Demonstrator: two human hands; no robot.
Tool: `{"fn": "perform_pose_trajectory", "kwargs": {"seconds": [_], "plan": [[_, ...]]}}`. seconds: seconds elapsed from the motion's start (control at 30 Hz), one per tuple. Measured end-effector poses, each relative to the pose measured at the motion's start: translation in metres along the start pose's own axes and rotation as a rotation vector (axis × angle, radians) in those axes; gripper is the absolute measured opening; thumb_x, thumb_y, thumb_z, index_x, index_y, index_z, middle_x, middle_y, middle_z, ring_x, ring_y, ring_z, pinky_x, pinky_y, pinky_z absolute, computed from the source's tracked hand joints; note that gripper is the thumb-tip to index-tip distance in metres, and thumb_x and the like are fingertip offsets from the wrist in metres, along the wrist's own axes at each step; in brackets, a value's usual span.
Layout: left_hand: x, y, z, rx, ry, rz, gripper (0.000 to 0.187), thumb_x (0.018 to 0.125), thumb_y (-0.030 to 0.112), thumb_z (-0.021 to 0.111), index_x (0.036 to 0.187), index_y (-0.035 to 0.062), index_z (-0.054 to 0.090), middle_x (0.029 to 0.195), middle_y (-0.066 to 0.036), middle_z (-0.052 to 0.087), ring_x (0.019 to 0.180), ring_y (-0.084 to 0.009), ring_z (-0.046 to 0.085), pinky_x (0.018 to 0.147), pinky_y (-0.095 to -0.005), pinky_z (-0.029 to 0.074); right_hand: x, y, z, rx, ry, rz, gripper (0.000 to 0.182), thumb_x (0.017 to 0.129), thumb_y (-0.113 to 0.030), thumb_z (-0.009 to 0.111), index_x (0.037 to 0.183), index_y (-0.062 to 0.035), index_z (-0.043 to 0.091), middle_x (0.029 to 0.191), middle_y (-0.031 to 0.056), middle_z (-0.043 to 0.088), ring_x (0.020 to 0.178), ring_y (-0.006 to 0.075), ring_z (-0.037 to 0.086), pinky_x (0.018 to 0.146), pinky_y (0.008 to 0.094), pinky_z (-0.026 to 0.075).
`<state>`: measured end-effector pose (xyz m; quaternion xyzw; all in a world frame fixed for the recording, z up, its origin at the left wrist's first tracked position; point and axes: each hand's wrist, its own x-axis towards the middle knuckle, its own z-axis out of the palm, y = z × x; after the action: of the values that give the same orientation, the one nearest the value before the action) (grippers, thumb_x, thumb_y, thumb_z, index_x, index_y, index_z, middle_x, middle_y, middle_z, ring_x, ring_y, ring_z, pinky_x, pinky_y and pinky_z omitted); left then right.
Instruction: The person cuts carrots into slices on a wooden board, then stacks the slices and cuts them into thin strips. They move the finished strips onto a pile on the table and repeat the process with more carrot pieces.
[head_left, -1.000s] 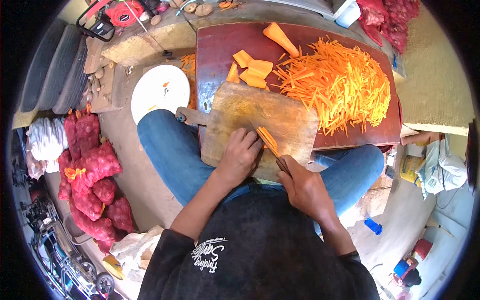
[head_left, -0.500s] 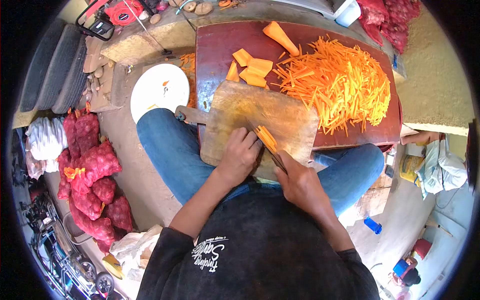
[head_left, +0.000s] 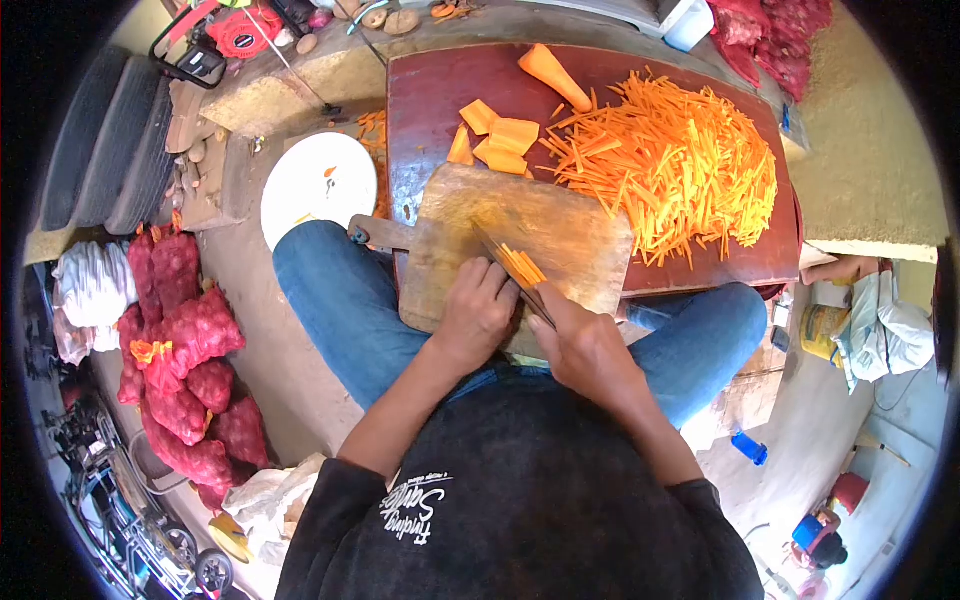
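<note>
The person sat with a wooden cutting board (head_left: 520,240) across their lap; the left hand (head_left: 478,312) pressed curled fingers on a small stack of carrot slices (head_left: 521,264) near the board's close edge. The right hand (head_left: 585,350) gripped a knife (head_left: 512,276), slicing strips. The slices' long axis ran diagonally, pointing up-left; the next cut seemingly needed the blade shifted slightly sideways, parallel.

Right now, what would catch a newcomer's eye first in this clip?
The carrot strips heaped on the right of the red table. Nearer, on the board, the left hand pins carrot slices while the right hand works a knife. Red sacks pile up far left.
</note>
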<state>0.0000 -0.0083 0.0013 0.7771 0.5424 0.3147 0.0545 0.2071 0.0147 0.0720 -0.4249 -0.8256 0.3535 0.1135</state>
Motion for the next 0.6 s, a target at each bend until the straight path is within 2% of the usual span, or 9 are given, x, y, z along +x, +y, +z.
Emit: {"fn": "perform_pose_trajectory", "kwargs": {"seconds": [0.07,0.17,0.27,0.37,0.47,0.6], "plan": [[0.002,0.000,-0.002,0.008,0.004,0.006,0.021,0.082,0.004,0.073,0.102,-0.0022,0.075,0.103,-0.015,0.066,0.096,-0.0342,0.062,0.086,-0.0456,0.054,0.003,0.000,0.000,-0.030,0.051,-0.071,0.036,0.106,-0.016,0.074,0.135,-0.0020,0.057,0.090,0.0280,0.075,0.082,0.0489,0.077,0.066,0.0564,0.060],[-0.001,-0.001,-0.001,-0.029,-0.010,-0.017,0.020,0.082,0.003,0.073,0.101,-0.0022,0.075,0.103,-0.015,0.065,0.095,-0.0348,0.062,0.086,-0.0459,0.053,-0.017,-0.002,-0.014,0.078,0.016,-0.029,0.035,0.106,-0.016,0.074,0.132,-0.0013,0.057,0.090,0.0285,0.075,0.082,0.0483,0.077,0.066,0.0565,0.060],[-0.001,-0.001,-0.002,-0.031,-0.019,-0.021,0.018,0.082,0.003,0.074,0.099,-0.0020,0.074,0.100,-0.015,0.064,0.094,-0.0346,0.062,0.084,-0.0463,0.053,-0.022,0.004,-0.009,0.062,0.024,-0.002,0.034,0.106,-0.016,0.074,0.133,-0.0020,0.057,0.090,0.0291,0.075,0.082,0.0490,0.077,0.066,0.0570,0.060],[-0.003,-0.003,0.005,-0.047,0.016,-0.017,0.018,0.081,0.003,0.075,0.098,-0.0017,0.074,0.098,-0.015,0.063,0.093,-0.0346,0.062,0.084,-0.0464,0.053,-0.002,0.007,0.002,0.032,0.042,-0.057,0.037,0.106,-0.015,0.074,0.137,-0.0021,0.057,0.092,0.0301,0.076,0.083,0.0494,0.077,0.067,0.0580,0.060],[-0.001,-0.002,0.001,-0.024,0.026,-0.004,0.018,0.081,0.003,0.075,0.098,-0.0014,0.074,0.099,-0.015,0.063,0.093,-0.0348,0.062,0.083,-0.0461,0.053,0.003,-0.003,-0.002,0.066,-0.024,0.037,0.040,0.106,-0.010,0.072,0.143,-0.0014,0.061,0.103,0.0301,0.076,0.095,0.0525,0.075,0.079,0.0574,0.060],[-0.003,0.000,0.000,0.000,0.005,-0.032,0.019,0.080,0.002,0.075,0.099,-0.0009,0.074,0.099,-0.015,0.063,0.094,-0.0346,0.062,0.082,-0.0458,0.053,-0.018,-0.006,-0.017,0.125,-0.048,0.067,0.038,0.106,-0.011,0.072,0.140,0.0001,0.060,0.102,0.0313,0.075,0.093,0.0537,0.075,0.077,0.0581,0.059]]}}
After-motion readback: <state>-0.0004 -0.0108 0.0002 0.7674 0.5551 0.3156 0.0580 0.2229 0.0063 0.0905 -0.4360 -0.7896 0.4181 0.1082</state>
